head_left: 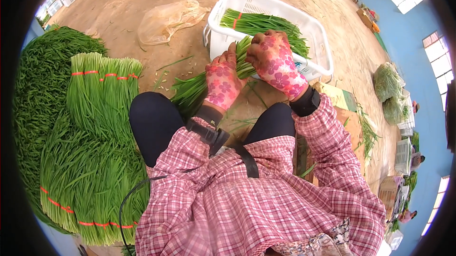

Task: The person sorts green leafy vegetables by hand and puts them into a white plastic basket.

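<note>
My left hand (222, 79), in a fingerless pink flowered glove, is wrapped round a bunch of green chives (187, 91) in front of my knees. The leaves trail out to the lower left, and the paler stem ends point up toward the crate. Close beside it, my right hand (277, 61), gloved the same way, has its fingers curled at the stem end of this bunch. Whether a band is in those fingers is hidden. Just beyond stands a white plastic crate (319, 33), holding chives tied with a red band (266, 24).
At my left lie several red-banded chive bundles (102, 94) beside a large heap of loose greens (40, 80). A crumpled clear plastic bag (171, 20) lies on the dirt floor. Stuffed bags (389, 85), more crates and other people line the blue wall at right.
</note>
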Demonstrator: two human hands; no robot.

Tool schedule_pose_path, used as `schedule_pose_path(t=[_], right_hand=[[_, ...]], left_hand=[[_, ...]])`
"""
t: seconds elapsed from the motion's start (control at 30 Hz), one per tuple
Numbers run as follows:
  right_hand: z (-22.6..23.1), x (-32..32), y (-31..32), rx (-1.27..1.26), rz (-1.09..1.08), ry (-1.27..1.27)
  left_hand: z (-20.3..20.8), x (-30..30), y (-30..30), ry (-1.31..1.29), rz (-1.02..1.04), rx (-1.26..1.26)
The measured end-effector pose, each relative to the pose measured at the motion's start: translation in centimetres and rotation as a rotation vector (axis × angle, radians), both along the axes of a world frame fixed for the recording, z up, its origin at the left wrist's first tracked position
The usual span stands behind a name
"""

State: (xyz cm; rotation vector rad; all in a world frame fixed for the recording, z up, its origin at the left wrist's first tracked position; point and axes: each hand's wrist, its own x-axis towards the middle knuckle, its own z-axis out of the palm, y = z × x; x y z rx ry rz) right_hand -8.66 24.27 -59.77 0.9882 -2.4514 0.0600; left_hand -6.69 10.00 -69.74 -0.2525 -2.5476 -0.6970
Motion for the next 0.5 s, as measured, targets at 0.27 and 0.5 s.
schedule_pose_path(t=[0.27,0.5], right_hand=[[-1.8,-2.1,0.4,-0.101,0.148,-0.239],[1.2,-2.5,2.2,-0.272,0.173,-0.247]], left_hand=[[0.1,-0.1,-0.1,-0.018,-0.042,0.029],[0.6,0.0,-0.4,0.027,-0.113,0.062]])
